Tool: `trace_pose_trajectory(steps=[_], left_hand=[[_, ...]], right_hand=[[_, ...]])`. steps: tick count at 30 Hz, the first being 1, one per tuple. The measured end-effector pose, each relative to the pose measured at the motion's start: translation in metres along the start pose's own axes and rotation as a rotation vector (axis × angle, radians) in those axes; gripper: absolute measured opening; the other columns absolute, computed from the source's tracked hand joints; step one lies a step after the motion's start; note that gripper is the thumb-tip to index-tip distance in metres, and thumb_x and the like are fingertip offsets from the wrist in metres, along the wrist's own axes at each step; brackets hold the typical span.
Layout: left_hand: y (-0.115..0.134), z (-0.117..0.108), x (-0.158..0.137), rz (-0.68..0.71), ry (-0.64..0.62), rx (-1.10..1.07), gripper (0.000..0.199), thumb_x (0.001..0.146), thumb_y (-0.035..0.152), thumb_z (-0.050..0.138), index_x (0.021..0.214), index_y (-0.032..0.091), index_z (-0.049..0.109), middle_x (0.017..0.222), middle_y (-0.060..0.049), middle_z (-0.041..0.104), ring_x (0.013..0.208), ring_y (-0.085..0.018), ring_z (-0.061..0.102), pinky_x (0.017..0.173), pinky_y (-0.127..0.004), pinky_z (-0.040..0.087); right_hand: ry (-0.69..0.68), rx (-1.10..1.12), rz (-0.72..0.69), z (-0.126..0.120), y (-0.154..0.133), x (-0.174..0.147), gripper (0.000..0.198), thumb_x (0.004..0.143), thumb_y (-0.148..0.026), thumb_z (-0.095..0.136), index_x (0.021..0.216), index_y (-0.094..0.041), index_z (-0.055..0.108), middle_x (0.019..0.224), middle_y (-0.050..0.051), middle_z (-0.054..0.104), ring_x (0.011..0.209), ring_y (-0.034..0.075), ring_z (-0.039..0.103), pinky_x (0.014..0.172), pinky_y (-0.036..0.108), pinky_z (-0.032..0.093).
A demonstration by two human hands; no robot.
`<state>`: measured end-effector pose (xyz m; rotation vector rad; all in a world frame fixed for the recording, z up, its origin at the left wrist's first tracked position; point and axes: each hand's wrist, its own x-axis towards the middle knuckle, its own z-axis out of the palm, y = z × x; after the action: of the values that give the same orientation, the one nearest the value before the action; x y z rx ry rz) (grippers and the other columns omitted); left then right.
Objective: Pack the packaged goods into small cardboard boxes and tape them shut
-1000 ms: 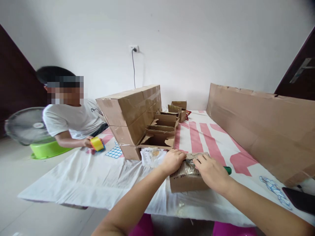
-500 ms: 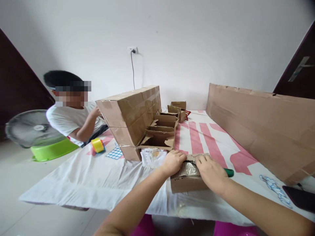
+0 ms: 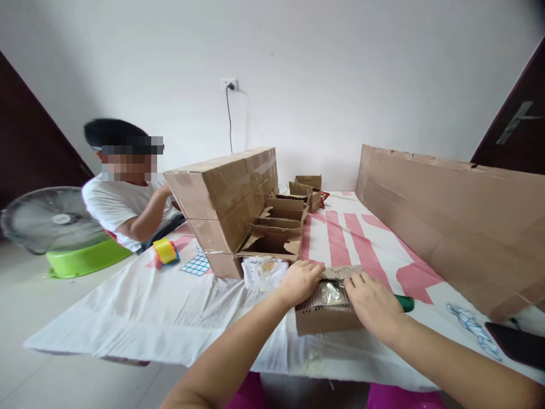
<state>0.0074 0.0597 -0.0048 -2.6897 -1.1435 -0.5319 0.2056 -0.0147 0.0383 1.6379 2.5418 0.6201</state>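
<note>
A small brown cardboard box (image 3: 330,322) sits near the table's front edge, with clear tape (image 3: 333,293) across its ridged, partly parted top flaps. My left hand (image 3: 301,281) grips the box's left upper edge, fingers curled over the flap. On the right side of the top lies my right hand (image 3: 374,301), its fingers bent. A green rounded end of an object (image 3: 405,303) sticks out behind this hand; the rest is hidden, so its kind does not show. Close by on the left, an open cardboard box (image 3: 272,244) heads a row of several.
Taped boxes form a wall (image 3: 230,199) on the left, and a long cardboard panel (image 3: 447,210) stands at right. A person in a white shirt (image 3: 113,207) sits beyond the wall. A yellow tape roll (image 3: 164,250) and a dark phone (image 3: 517,343) lie on the tablecloth (image 3: 170,324).
My right hand has slid slightly right across the box top, and the green object has shifted with it. My left hand keeps its place. The other person's head has moved slightly.
</note>
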Motion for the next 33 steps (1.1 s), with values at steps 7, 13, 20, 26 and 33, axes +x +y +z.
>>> trace_pose_trajectory(steps=[7, 13, 20, 26, 33], left_hand=[[0.004, -0.01, -0.004, 0.051, -0.046, 0.01, 0.022, 0.09, 0.014, 0.049, 0.103, 0.021, 0.064, 0.142, -0.007, 0.053, 0.094, -0.02, 0.067, 0.085, -0.036, 0.05], [0.025, -0.009, -0.003, -0.088, -0.074, 0.062, 0.016, 0.084, 0.018, 0.058, 0.094, 0.018, 0.07, 0.144, -0.016, 0.049, 0.124, -0.035, 0.051, 0.103, -0.057, 0.037], [0.046, -0.003, -0.001, -0.282, -0.12, -0.141, 0.021, 0.09, 0.032, 0.052, 0.089, 0.018, 0.067, 0.139, -0.012, 0.053, 0.136, -0.034, 0.038, 0.109, -0.064, 0.024], [0.04, -0.003, 0.0, -0.321, -0.108, -0.312, 0.018, 0.083, 0.033, 0.063, 0.091, 0.017, 0.061, 0.139, -0.013, 0.052, 0.134, -0.03, 0.04, 0.112, -0.06, 0.02], [0.039, -0.006, -0.001, -0.239, -0.054, -0.344, 0.014, 0.078, 0.03, 0.069, 0.082, 0.019, 0.061, 0.13, -0.009, 0.055, 0.126, -0.03, 0.043, 0.105, -0.054, 0.028]], right_hand=[[-0.019, 0.093, 0.044, 0.004, 0.003, -0.003, 0.032, 0.087, -0.002, 0.044, 0.108, -0.015, 0.065, 0.102, 0.012, 0.066, 0.096, 0.028, 0.062, 0.077, 0.038, 0.051], [0.039, 0.083, 0.041, 0.009, 0.005, -0.005, 0.03, 0.087, -0.003, 0.045, 0.107, -0.015, 0.064, 0.102, 0.013, 0.066, 0.096, 0.027, 0.062, 0.078, 0.036, 0.049], [-0.004, 0.087, 0.003, 0.01, 0.003, -0.002, 0.031, 0.086, -0.001, 0.044, 0.102, -0.015, 0.067, 0.098, 0.013, 0.067, 0.098, 0.03, 0.062, 0.08, 0.039, 0.049], [-0.026, 0.109, -0.02, 0.004, 0.003, -0.004, 0.033, 0.085, 0.0, 0.045, 0.103, -0.015, 0.067, 0.099, 0.013, 0.068, 0.096, 0.028, 0.063, 0.08, 0.038, 0.05], [-0.16, 0.1, 0.048, -0.008, 0.008, -0.001, 0.035, 0.084, 0.001, 0.044, 0.099, -0.016, 0.07, 0.102, 0.014, 0.069, 0.097, 0.028, 0.065, 0.07, 0.033, 0.049]])
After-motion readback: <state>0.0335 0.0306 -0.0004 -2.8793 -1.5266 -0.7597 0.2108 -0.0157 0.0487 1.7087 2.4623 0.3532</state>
